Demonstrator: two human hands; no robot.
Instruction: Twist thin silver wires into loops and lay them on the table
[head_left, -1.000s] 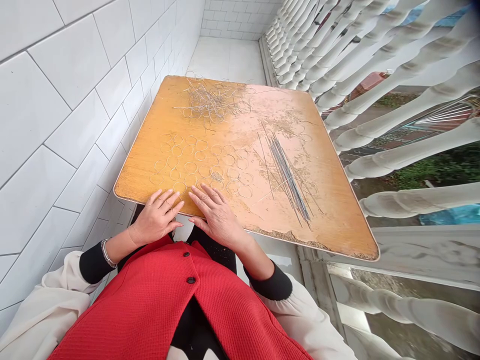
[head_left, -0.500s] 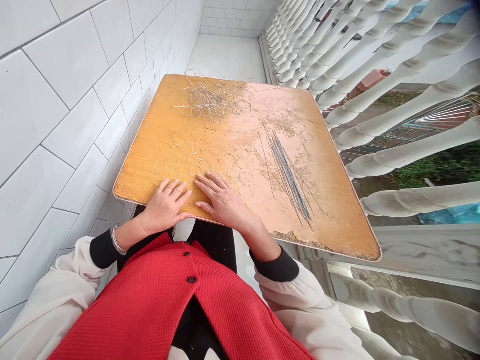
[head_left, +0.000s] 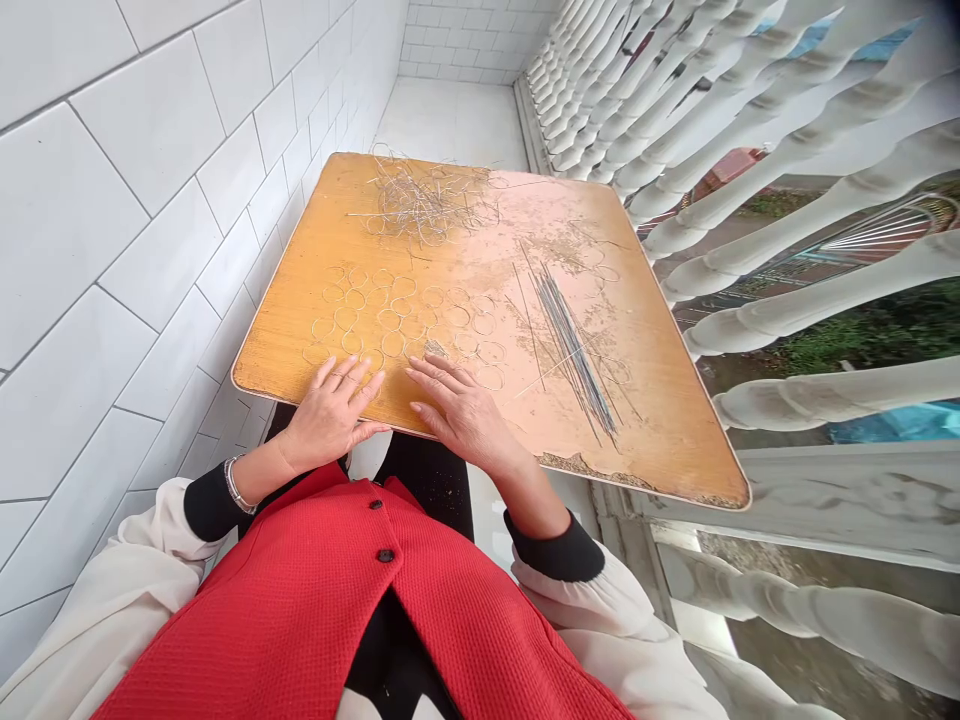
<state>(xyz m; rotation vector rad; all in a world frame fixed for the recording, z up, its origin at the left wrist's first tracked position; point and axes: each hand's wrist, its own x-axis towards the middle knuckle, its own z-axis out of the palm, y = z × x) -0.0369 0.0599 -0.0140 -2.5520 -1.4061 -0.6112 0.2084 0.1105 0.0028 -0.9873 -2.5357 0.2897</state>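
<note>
My left hand [head_left: 330,412] lies flat on the near left part of the worn tabletop [head_left: 660,400], fingers spread, thumb along the front edge. To its right my right hand [head_left: 466,412] also rests palm down with its fingers stretched out. Neither hand holds anything. Just beyond the fingertips, thin wire rings [head_left: 388,320] lie in loose rows, and the nearest ones touch or almost touch the fingers. A small grey patch or bit [head_left: 435,348] shows by the right fingertips; I cannot tell what it is. Right of the rings lies a bundle of straight thin wires [head_left: 574,350].
A tangled heap of wire [head_left: 427,200] sits at the table's far left. White wall tiles [head_left: 112,250] run close along the left. White balusters [head_left: 795,300] stand along the right side. The table's front edge is chipped at the right.
My right hand has slid slightly to the right, widening the gap between the hands. My left hand stays almost in place. The camera view has shifted a little.
</note>
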